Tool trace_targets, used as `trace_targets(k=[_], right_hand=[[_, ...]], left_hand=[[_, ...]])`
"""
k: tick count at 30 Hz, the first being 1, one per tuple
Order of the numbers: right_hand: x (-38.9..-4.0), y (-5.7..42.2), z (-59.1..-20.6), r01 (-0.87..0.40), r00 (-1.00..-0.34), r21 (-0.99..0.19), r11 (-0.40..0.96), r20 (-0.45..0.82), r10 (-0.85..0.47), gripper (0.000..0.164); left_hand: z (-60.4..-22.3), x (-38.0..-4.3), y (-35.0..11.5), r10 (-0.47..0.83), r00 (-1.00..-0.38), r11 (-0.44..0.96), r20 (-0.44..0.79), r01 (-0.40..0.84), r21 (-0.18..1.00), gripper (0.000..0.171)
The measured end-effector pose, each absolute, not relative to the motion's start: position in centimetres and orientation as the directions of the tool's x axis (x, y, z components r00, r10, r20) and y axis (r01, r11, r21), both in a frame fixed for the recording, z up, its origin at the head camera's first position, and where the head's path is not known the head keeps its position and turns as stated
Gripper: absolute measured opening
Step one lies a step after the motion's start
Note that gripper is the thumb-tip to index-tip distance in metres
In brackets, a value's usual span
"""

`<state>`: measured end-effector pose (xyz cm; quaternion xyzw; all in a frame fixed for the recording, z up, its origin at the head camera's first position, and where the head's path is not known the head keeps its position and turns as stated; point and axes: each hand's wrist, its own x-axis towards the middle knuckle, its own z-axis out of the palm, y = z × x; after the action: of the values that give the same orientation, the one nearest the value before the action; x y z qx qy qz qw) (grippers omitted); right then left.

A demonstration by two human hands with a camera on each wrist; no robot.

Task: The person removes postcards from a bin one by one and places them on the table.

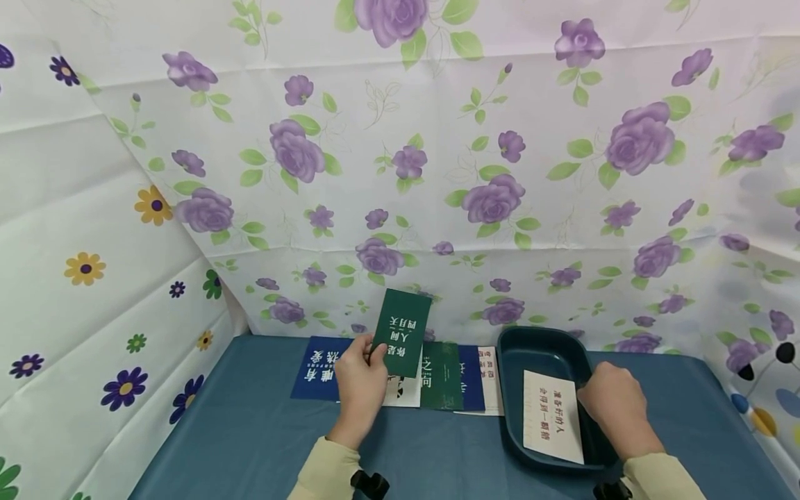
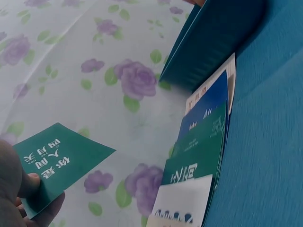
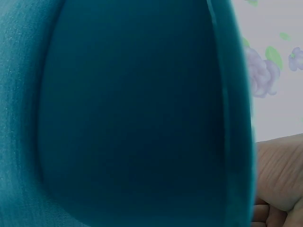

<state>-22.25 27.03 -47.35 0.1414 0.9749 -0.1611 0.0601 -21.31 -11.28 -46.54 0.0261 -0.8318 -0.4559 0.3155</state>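
My left hand (image 1: pixel 362 378) pinches a dark green card (image 1: pixel 405 330) with white lettering by its lower left corner. It holds the card raised and tilted above a row of overlapping cards; in the left wrist view the thumb (image 2: pixel 29 185) lies over the card's face. My right hand (image 1: pixel 615 406) grips the right rim of a dark teal tray (image 1: pixel 542 351), fingers curled at the edge. A cream card (image 1: pixel 553 417) with dark writing lies in the tray. The right wrist view is mostly filled by the tray's outer wall (image 3: pixel 132 104), with part of the hand beyond the rim.
The row holds a blue card (image 1: pixel 315 368), a partly covered white card (image 1: pixel 405 392), a green card (image 1: pixel 442 375), another blue card (image 1: pixel 471 382) and a cream card (image 1: pixel 490 378) beside the tray. A blue-covered table (image 1: pixel 250 444) meets flowered cloth (image 1: pixel 431 173) behind.
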Motion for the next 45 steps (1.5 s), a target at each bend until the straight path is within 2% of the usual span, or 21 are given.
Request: trace_targets(k=[20,30,37,45], right_hand=[[-22.1,27.1,-47.4,0.288,-0.956,-0.307,0.907,-0.152,0.252,0.024],[-22.0,27.1,-47.2,0.285,-0.956,-0.304,0.909,-0.160,0.246,0.027],[-22.1,27.0,-47.4,0.279,-0.958,-0.304,0.911,-0.146,0.245,0.027],[-22.1,27.2,-47.4,0.278,-0.958,-0.306,0.911,-0.153,0.241,0.028]], left_hand=[[-47.1,-21.0,-18.8,-0.430,-0.709,0.696,0.559,0.134,0.705,0.021],[-47.8,-21.4,-22.6,-0.490,-0.684,0.728,0.540,0.020,0.685,0.021],[-49.0,-21.6,-25.5,-0.543,-0.697,0.709,0.468,-0.082,0.700,0.024],[-50.1,-21.6,-27.4,-0.583,-0.769,0.650,0.263,-0.247,0.718,0.031]])
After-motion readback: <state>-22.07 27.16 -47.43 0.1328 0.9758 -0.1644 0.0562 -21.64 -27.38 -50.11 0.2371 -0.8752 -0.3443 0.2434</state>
